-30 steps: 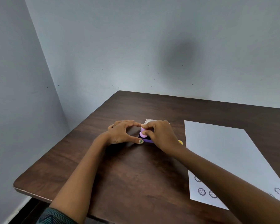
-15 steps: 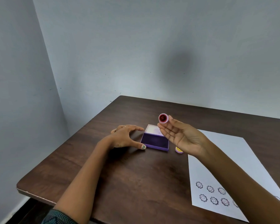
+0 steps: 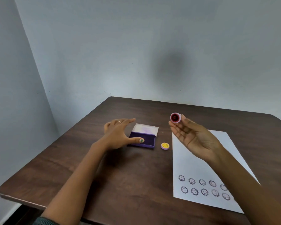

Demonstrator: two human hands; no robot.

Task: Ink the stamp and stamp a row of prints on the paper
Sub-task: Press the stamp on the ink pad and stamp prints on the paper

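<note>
My right hand [image 3: 193, 137] is raised palm up above the table and pinches a small round pink stamp [image 3: 175, 117] at its fingertips, the dark red inked face turned toward me. An open purple ink pad [image 3: 143, 139] with a pale lid lies on the table to its left. My left hand [image 3: 118, 133] hovers at the pad's left side, fingers spread, thumb over the pad's near corner. White paper [image 3: 196, 163] lies on the right, with two rows of smiley flower prints [image 3: 201, 186] near its front edge.
A small yellow and pink stamp cap [image 3: 165, 146] sits between the ink pad and the paper. The dark wooden table [image 3: 120, 176] stands in a corner against grey walls. Its left and front edges are close by.
My right hand lifted the stamp off the ink pad and turned its inked face up toward me, drifting right. My left hand let go of the pad and opened.
</note>
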